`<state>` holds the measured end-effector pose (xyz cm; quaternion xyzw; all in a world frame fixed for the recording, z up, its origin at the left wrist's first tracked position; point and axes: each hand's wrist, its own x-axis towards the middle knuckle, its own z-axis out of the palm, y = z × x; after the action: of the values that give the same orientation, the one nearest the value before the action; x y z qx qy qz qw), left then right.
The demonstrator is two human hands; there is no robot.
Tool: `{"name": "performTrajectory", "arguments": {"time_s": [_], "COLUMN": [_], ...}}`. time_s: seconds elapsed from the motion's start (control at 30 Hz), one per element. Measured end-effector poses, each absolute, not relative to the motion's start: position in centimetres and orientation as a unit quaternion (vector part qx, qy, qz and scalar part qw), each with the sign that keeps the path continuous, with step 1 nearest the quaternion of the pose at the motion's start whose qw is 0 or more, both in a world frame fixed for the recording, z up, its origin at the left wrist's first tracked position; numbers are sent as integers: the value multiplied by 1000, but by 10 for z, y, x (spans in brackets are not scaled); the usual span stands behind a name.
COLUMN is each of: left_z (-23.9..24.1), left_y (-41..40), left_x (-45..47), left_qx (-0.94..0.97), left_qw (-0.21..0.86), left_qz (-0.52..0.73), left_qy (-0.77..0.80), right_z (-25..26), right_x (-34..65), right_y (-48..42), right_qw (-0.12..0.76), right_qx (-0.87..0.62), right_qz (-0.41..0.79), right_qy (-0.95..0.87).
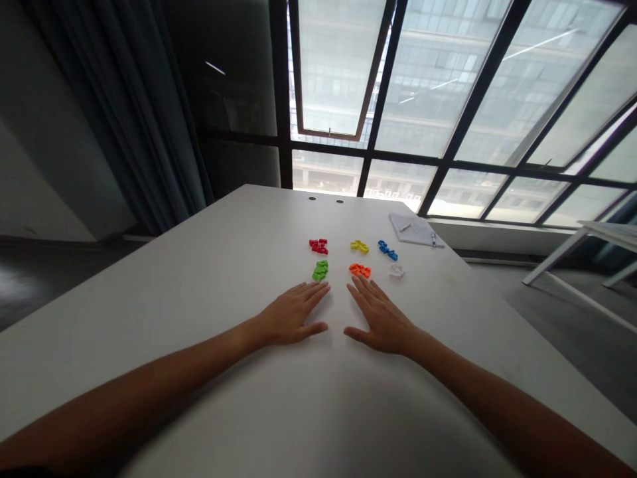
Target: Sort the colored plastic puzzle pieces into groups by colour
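Both hands rest palm down on a white table (209, 279), thumbs pointing toward each other. My left hand (293, 313) lies open, its fingertips just short of a small pile of green pieces (321, 270). My right hand (381, 317) is open too, fingertips close to a pile of orange pieces (359, 270). Farther back are red pieces (318, 246), yellow pieces (359, 247) and blue pieces (387, 250). White pieces (397, 271) sit to the right of the orange ones. The pieces look like small plastic shapes; their exact kind is too small to tell.
Papers (412, 229) with a pen (433, 239) lie near the table's right edge. Two dark round fittings (340, 202) are set in the far end. Beyond stand tall windows and a dark curtain (134, 119); a second white table (607, 234) is at right.
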<state>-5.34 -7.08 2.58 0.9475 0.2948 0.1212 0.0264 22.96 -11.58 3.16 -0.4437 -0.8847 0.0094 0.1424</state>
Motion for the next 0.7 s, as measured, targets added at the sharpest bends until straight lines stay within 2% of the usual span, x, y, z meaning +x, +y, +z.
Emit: {"name": "performTrajectory", "arguments": {"time_s": [0.1, 0.17, 0.7], "left_z": [2, -7, -5], "left_y": [-75, -75, -75], "left_x": [-52, -50, -51], "left_qx": [954, 955, 956], "left_qw": [24, 22, 32], "left_qz": [65, 51, 61], "left_qy": [292, 292, 287], "right_z": [10, 0, -1], "right_x": [229, 229, 230], "right_y": [-117, -116, -114], "right_qw": [50, 18, 20], "right_qx": [-464, -473, -475], "right_qz": [58, 74, 91], "right_qy": [-882, -878, -875]}}
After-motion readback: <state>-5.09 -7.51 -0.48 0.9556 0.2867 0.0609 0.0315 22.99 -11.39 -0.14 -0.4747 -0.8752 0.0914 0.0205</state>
